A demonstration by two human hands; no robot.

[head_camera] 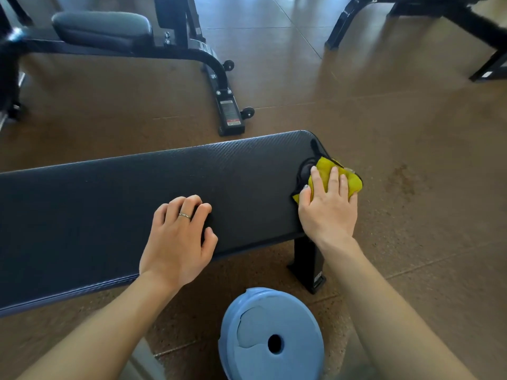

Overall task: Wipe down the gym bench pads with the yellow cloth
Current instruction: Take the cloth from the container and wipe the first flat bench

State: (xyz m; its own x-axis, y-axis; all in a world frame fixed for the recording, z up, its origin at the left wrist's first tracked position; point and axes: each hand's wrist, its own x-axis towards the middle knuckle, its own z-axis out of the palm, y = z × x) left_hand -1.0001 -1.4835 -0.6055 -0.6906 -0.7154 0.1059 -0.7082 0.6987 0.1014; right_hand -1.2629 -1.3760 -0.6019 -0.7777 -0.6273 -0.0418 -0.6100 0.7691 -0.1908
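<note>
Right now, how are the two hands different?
The right hand presses the yellow cloth flat against the end of the bench pad; the left hand holds no cloth. The left hand's fingers are curled, resting near the pad's middle; the right hand's fingers are spread straight. The left hand wears a ring; I see none on the right. Both are bare and touch the same pad.

The dark padded tabletop (137, 204) carries a yellow cloth (329, 176) at its right end; a blue disc (271, 335) lies on the brown floor (411, 133).
</note>
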